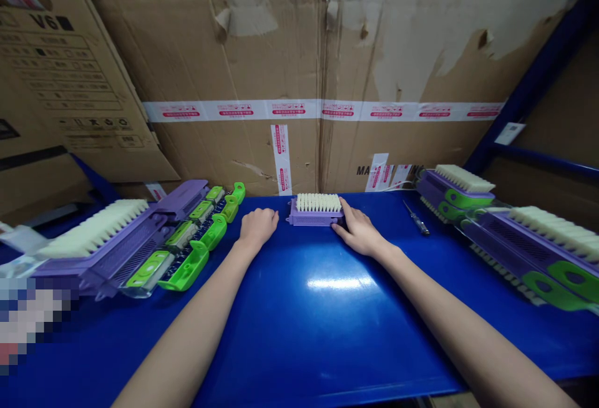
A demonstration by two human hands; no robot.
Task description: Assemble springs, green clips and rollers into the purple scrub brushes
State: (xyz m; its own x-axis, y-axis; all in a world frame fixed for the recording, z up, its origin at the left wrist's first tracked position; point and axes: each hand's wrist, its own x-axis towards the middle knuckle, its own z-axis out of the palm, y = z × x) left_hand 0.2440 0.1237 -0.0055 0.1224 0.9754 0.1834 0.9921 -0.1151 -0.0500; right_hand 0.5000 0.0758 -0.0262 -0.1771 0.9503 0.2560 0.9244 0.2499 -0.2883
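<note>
A purple plastic block (316,219) lies at the far middle of the table, topped with rows of cream, bristle-like teeth. My right hand (359,228) grips its right end, thumb low at the front corner and fingers along the side. Left of the block and apart from it, my left hand (259,226) is curled closed on the blue surface; its fingertips are turned away, so anything inside is hidden. Nearest to that hand is a row of bright green plastic end pieces (213,233) with green-topped clear parts (152,269) beside them.
More purple blocks with cream teeth (100,227) stand at left. Purple-and-green assemblies (519,252) are stacked at right. A screwdriver-like tool (415,217) lies near them on the blue table (299,333). Taped cardboard (243,71) walls the back; a blue metal post (528,83) rises at right.
</note>
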